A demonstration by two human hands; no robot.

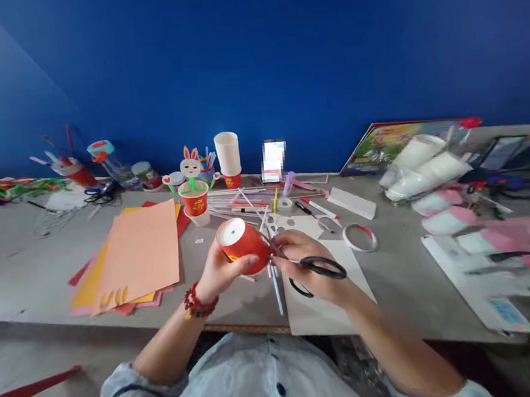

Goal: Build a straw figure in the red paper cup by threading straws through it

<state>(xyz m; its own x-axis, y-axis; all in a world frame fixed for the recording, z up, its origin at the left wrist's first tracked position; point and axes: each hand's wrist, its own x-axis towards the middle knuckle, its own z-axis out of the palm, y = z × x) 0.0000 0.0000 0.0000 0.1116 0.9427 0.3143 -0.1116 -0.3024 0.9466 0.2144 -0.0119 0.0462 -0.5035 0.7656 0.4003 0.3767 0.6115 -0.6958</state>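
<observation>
My left hand (220,269) is wrapped round a red-orange paper cup (241,246), tilted so its white base faces up and to the left. A small dark hole shows in the middle of that base. In my right hand (307,262) is a pair of scissors (323,267) with black loop handles, held near the blades. The blades reach the cup's rim end, where my right fingertips are also close; whether they touch the rim I cannot tell. Behind the cup stands another red paper cup (194,198) with a paper rabbit (191,167) on it.
Coloured paper sheets (140,251) lie at left, white card (332,303) under my right hand. Behind are straws (228,200), stacked cups (227,155), markers (321,209) and a lit phone (273,161). A tape roll (360,238) and bagged cups (428,170) sit at right.
</observation>
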